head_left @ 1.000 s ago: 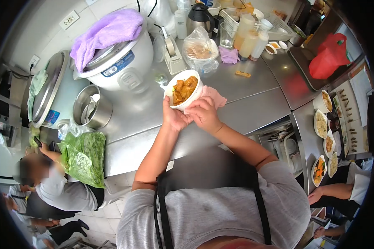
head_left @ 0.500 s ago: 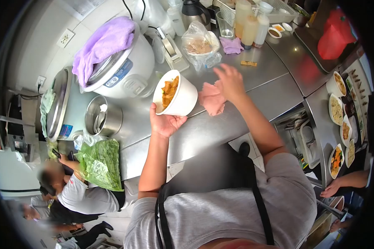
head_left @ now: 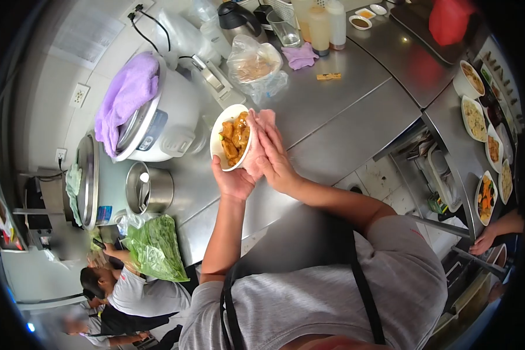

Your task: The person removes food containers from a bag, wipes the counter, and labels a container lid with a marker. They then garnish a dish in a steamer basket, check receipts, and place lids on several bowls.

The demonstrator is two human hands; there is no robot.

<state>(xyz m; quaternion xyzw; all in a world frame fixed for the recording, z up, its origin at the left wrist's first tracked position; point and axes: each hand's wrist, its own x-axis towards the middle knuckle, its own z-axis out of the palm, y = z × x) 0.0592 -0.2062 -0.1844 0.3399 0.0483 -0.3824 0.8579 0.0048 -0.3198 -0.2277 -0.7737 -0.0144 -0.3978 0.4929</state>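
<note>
On the left we see two big round cookers (head_left: 178,111). One has a purple towel (head_left: 125,102) on its lid. Beside them are one steel pot (head_left: 159,189) with spoons inside, too bunched up to count, and one bag of green leaves (head_left: 157,248).

Our left hand (head_left: 234,181) cups one white bowl (head_left: 217,143) from below, just over the desk (head_left: 338,111). Its thumb is on the side and the other fingers curl under, partly hidden, so we cannot tell how far apart they are. The bowl tips to the left, with brown saucy food (head_left: 234,140) in it. We cannot count the pieces.

Our right hand (head_left: 279,166) presses one pink cloth (head_left: 255,154) on the bowl's right side, its long fingers nearly straight and close together.

Past the bowl are one clear bag (head_left: 254,64), one glass (head_left: 284,30), one small purple cloth (head_left: 300,56), three squeeze bottles (head_left: 319,32) and three little dishes (head_left: 360,23).

Far right, we count one deep bowl (head_left: 462,87) and at least four white plates (head_left: 468,129), all with food. Another person's hand (head_left: 484,240) is near the lowest plate.
</note>
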